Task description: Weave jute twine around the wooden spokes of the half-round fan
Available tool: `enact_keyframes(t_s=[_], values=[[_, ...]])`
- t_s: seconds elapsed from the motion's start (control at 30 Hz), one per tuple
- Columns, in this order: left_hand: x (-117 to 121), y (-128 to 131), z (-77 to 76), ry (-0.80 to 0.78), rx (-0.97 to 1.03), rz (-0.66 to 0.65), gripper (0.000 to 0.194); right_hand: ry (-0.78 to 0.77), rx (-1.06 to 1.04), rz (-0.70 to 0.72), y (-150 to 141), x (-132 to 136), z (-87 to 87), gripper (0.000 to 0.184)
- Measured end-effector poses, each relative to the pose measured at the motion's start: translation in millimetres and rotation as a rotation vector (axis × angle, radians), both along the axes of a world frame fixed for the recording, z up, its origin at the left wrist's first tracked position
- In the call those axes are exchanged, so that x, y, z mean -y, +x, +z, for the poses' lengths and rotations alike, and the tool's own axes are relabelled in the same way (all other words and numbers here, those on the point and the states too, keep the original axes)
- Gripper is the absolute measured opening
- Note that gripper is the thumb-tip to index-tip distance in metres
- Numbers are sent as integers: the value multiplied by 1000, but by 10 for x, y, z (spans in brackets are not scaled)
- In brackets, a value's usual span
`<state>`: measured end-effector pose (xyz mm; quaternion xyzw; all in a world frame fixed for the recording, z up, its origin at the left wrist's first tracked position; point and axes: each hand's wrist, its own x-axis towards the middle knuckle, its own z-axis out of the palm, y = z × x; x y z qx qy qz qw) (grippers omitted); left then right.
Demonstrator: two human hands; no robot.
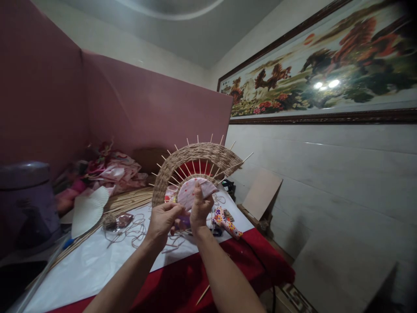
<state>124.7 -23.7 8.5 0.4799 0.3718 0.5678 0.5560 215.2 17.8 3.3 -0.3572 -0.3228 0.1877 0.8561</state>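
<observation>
Held up above the table is a half-round woven fan [198, 151], with thin sticks spreading from a pink patterned half-disc [187, 193] through a band of brown twine. My right hand [200, 208] grips the half-disc, its thumb pressed flat on the front. At the fan's lower left corner, my left hand [166, 217] pinches with thumb and fingertips; whether it holds twine or the fan's edge is too small to tell. Loose brown twine [130, 230] lies on the white sheet to the left. Just right of my hands rests a flower-patterned glue gun [226, 221].
A white scalloped fan shape [89, 211] and a bundle of thin sticks [130, 200] lie at the left. Behind them is piled pink fabric [120, 171]. A purple container [28, 204] stands far left. Red cloth [260, 256] covers the table's front; a pointed stick [202, 294] lies there.
</observation>
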Motion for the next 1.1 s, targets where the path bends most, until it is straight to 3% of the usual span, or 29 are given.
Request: enact_keyframes(t_s=[0.33, 0.57, 0.77, 0.83, 0.93, 1.0, 1.1], values=[[105, 131, 19, -50, 158, 183, 17, -35, -45, 22, -43, 13, 5, 30], [145, 195, 16, -126, 220, 246, 14, -180, -115, 72, -86, 25, 31, 41], [189, 78, -82, -187, 208, 286, 15, -166, -258, -39, 146, -120, 55, 45], [199, 34, -27, -110, 161, 261, 18, -120, -224, -23, 180, -137, 55, 43], [164, -20, 87, 158, -62, 276, 23, -59, -150, 9, 123, -121, 35, 39], [100, -66, 113, 354, -252, 375, 18, -73, -146, 47, 51, -106, 13, 37], [-30, -149, 37, 635, -510, 518, 11, -96, -229, 141, -37, -100, -20, 37]])
